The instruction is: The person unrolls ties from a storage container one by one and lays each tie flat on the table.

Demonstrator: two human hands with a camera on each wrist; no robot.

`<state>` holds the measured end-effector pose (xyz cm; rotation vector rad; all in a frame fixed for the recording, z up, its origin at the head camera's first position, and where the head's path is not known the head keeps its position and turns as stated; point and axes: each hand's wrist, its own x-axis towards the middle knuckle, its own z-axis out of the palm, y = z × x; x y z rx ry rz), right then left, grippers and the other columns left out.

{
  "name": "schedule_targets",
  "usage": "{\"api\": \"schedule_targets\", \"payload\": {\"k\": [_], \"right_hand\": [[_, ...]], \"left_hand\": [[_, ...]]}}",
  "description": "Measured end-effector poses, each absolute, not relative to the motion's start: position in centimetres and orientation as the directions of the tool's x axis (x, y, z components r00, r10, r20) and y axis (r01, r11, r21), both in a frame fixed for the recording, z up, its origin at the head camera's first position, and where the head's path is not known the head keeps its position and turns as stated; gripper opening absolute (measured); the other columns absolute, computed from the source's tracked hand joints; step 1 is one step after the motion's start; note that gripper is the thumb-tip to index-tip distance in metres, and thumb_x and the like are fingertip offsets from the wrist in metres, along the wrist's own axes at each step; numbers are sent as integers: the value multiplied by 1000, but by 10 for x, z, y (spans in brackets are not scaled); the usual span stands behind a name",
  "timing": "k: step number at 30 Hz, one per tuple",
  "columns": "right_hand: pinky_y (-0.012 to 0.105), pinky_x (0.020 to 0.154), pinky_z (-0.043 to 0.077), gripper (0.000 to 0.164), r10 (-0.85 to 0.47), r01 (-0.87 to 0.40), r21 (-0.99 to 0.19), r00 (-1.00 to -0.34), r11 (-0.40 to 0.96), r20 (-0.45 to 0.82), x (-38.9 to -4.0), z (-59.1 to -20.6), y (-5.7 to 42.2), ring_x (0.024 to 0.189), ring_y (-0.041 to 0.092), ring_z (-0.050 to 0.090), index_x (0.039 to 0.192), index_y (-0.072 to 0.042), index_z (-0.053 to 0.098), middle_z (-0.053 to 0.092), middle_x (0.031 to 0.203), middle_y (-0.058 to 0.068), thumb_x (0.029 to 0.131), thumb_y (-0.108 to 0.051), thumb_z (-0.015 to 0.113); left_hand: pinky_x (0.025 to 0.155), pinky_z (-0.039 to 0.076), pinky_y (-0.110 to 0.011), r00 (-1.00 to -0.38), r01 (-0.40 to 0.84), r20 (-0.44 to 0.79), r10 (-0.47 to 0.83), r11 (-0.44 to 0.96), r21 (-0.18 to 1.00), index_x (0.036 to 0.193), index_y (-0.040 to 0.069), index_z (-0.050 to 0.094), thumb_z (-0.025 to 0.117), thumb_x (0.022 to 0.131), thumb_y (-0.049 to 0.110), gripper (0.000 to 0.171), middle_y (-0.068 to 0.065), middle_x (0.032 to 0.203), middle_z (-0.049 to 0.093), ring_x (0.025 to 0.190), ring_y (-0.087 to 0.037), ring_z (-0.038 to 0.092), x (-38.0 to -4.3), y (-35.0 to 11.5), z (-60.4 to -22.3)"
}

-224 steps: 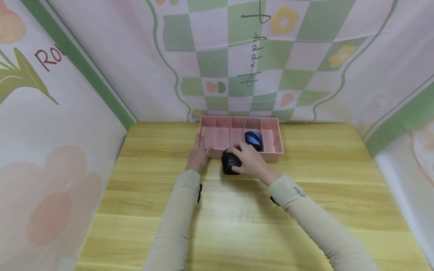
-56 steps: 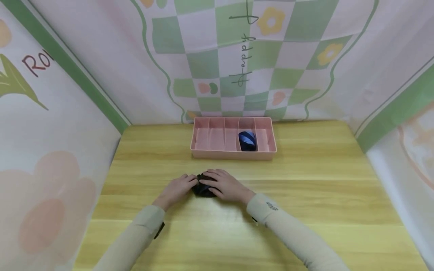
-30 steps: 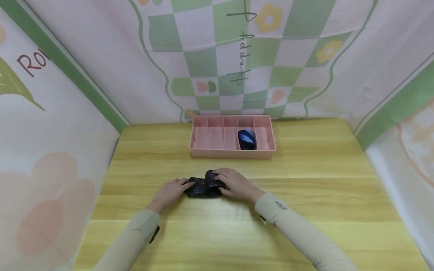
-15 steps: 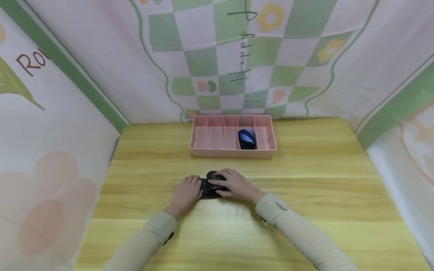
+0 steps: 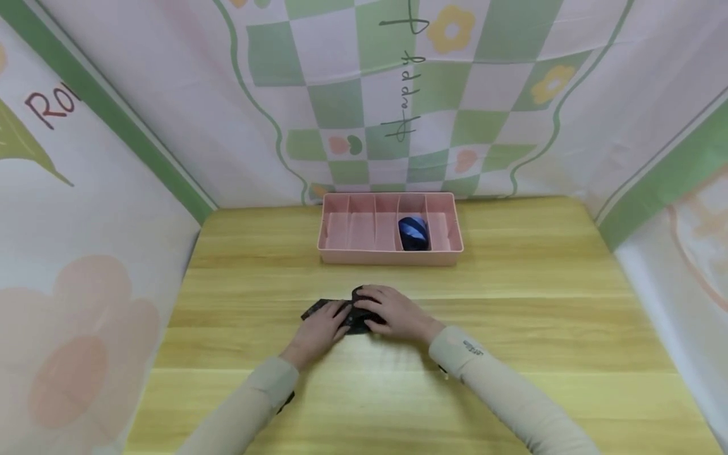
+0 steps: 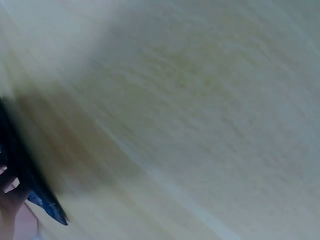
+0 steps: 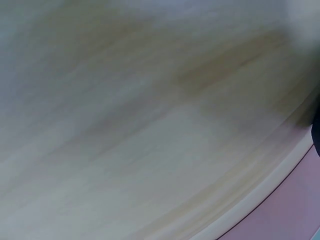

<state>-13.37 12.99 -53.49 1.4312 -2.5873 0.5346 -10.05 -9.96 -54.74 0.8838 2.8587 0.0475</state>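
Observation:
A dark patterned necktie [image 5: 357, 326] lies on the table in front of the pink box, partly rolled, its pointed end sticking out at the left. My right hand [image 5: 399, 313] curls round the roll, covering much of it. Across the flat part of the tie rests my left hand [image 5: 318, 331], its fingers extended over the cloth and their tips close to the roll. In the left wrist view the necktie [image 6: 24, 160] shows as a dark strip at the left edge, with some fingers beside it. Only a dark sliver enters the right wrist view.
Against the back wall stands the pink box [image 5: 387, 258], divided into several compartments. A rolled blue striped necktie [image 5: 414, 234] sits in its second compartment from the right. The wooden table [image 5: 512, 284] is bordered by printed cloth walls.
The dark roll has come from the box's front edge to the table, and its flat end now shows. My left hand has left the box, then shifted right along the tie.

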Motion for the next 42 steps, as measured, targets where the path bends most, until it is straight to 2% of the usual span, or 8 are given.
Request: {"api": "schedule_targets", "payload": {"k": [3,8,19,26,32,35,38,42], "right_hand": [[45,107,45,46,-803,-849,-184,-528,495,278,-135,-536,133,123,29,53,134,-19,57,55,134,12,90,-31,63],[44,104,47,43,-793,-841,-158,-540,517,282,-136,-536,138,118,27,55,131,-22,59,57,130,12,90,-31,63],[43,108,44,34,-778,-832,-196,-554,518,296,-131,-530,136,126,26,53,115,-12,63,57,137,8,89,-34,62],[41,100,50,43,-785,-837,-114,-542,535,299,-136,-534,144,111,26,59,128,-21,62,62,122,11,87,-35,67],[42,100,50,34,-799,-859,-98,-504,502,328,-138,-534,154,116,27,59,113,-12,66,62,126,11,85,-33,68],[44,104,47,29,-802,-847,-157,-532,508,271,-136,-530,154,123,28,56,108,-9,63,59,132,11,88,-31,65],[44,105,47,28,-802,-830,-190,-557,525,216,-134,-527,155,122,28,55,112,-9,61,58,132,12,89,-25,64],[44,104,47,44,-811,-829,-156,-558,536,176,-135,-525,159,118,28,56,129,-15,57,57,129,12,86,-17,67]], "left_hand": [[108,45,-39,-813,562,-129,567,823,77,148,20,37,44,101,38,51,-9,145,45,133,-26,46,-100,-105,-549],[101,51,-41,-815,567,-98,570,821,66,148,27,35,49,99,33,51,-9,142,47,129,-26,49,-101,-117,-551],[100,51,-45,-838,519,-156,523,852,73,147,29,38,48,100,34,48,-11,144,47,130,-29,49,-105,-133,-546],[100,50,-48,-836,491,-219,503,864,111,146,31,39,48,100,33,47,-12,145,45,132,-31,46,-106,-142,-538],[102,48,-51,-839,471,-229,494,870,148,145,31,41,49,100,32,47,-14,145,44,132,-33,45,-106,-147,-536],[103,47,-52,-842,459,-233,487,873,165,145,30,42,49,99,34,46,-15,145,44,132,-35,44,-106,-148,-535],[105,45,-54,-845,440,-246,474,879,183,145,29,42,47,99,40,47,-16,146,43,133,-36,43,-107,-146,-535],[107,42,-56,-845,436,-261,466,884,168,144,27,44,46,98,43,48,-18,145,43,132,-38,43,-109,-142,-535]]}}
